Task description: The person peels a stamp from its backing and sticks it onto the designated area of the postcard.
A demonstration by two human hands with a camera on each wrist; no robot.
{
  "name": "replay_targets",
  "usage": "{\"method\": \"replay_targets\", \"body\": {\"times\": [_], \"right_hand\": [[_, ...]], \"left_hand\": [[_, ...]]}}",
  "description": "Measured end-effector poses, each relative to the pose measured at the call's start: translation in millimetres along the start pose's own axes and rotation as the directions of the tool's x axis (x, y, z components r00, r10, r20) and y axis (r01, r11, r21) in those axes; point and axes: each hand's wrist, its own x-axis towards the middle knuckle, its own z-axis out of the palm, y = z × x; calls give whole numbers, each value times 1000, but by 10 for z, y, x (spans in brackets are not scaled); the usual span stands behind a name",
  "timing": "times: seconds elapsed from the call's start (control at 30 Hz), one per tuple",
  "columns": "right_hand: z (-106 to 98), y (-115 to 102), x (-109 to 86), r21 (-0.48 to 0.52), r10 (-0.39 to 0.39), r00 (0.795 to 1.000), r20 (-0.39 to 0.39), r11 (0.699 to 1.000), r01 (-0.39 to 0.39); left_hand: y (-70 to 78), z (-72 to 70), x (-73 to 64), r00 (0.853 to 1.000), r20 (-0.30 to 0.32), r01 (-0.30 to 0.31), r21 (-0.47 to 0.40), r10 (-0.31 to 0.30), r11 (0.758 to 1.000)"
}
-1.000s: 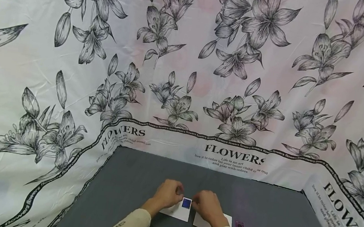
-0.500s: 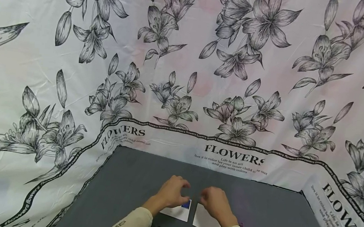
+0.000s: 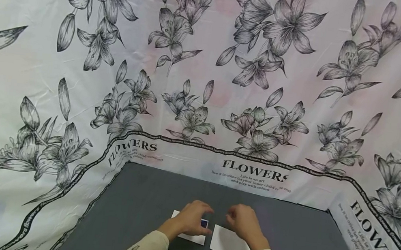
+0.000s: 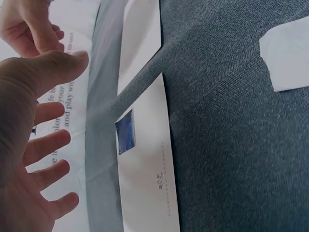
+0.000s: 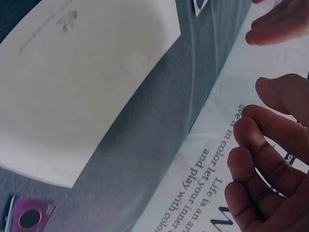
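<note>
My left hand [image 3: 190,217] hovers over the left white envelope [image 3: 194,239], its fingers spread and holding nothing. A blue stamp [image 4: 126,133] lies at that envelope's corner, partly covered by my hand in the head view. My right hand [image 3: 246,225] is at the far edge of the right white envelope [image 3: 226,242]. In the right wrist view its fingers [image 5: 246,159] are loosely bent, the thumb apart, with nothing between them. The right envelope bears a small printed emblem [image 5: 67,21] and no stamp on the part that shows.
A small purple square with a dark oval [image 5: 31,217] lies beyond the right envelope; my right arm hides it in the head view. A white scrap [image 4: 289,53] lies nearer me on the grey tabletop [image 3: 158,181]. Flower-printed cloth [image 3: 200,59] rises behind.
My hands have drawn apart from the stamped corner. The left fingers have spread, and the right hand has shifted right, its forearm now covering the purple square in the head view.
</note>
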Motion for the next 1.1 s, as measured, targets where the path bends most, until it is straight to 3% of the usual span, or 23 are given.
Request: {"method": "replay_targets", "body": {"times": [0.33,0.53,1.1], "right_hand": [[-117,185,-114,0,72,997,7,997,-72],[-177,260,-159,-10,90,996,1,996,-90],[-293,515,-310,-57,146,989,15,988,-145]], "left_hand": [[43,120,40,996,87,0,-15,1,1000],[53,173,63,994,106,-7,-4,7,1000],[19,367,86,986,162,53,-6,-51,999]]}}
